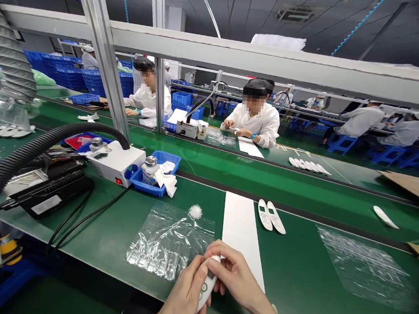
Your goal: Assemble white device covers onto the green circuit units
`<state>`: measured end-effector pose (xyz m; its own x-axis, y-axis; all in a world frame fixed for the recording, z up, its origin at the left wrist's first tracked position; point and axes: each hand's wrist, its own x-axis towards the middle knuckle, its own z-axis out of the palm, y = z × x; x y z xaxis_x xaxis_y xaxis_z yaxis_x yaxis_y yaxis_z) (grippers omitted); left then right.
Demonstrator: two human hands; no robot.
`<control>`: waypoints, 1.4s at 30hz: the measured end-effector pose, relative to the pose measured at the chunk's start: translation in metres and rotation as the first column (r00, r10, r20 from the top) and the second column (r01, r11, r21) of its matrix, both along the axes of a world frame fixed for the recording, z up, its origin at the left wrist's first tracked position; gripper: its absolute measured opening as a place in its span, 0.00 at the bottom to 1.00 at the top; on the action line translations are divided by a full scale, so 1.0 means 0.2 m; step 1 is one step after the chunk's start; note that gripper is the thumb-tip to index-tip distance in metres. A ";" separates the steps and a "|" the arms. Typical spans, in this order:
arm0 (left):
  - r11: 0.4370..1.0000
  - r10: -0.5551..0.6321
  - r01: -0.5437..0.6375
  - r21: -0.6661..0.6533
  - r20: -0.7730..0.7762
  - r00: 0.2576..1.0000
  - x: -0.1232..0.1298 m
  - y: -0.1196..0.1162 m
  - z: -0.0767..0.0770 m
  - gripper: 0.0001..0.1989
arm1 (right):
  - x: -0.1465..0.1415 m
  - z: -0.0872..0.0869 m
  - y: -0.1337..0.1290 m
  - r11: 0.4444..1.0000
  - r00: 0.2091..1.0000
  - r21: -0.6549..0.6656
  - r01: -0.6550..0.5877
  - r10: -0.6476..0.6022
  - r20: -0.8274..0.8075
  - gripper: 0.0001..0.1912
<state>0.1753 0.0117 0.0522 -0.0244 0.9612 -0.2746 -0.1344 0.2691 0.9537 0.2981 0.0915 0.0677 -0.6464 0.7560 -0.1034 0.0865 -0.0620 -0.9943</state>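
A white handheld device with round buttons and a small dark screen is held between both hands, above the bench's front edge. My left hand wraps its lower part from the left. My right hand closes on its upper end, the thumb near the screen. Just beyond lie a clear plastic bag and a white paper strip. Two white shell pieces rest right of the strip, and a small clear round bundle sits by the bag.
A blue tray with a bottle and white cloths stands beside a white box unit. A black hose arches at left. More clear plastic lies right. Across the green belt, a person handles a white part.
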 end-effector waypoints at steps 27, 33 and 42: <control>0.901 -0.077 0.386 0.200 -0.800 0.595 -0.69 0.37 0.00 0.12 | -0.01 -0.15 0.47 0.752 0.842 0.636 -0.170 -0.225 0.491 0.08; 0.900 -0.061 0.388 0.200 -0.823 0.565 -0.64 0.35 0.03 0.11 | -0.02 -0.14 0.28 0.648 0.760 0.710 -0.276 -0.305 0.574 0.10; 0.842 -0.011 0.479 0.248 -0.880 0.475 -0.58 0.27 0.02 0.13 | -0.04 -0.07 0.06 0.413 0.743 0.811 -0.414 -0.361 0.563 0.12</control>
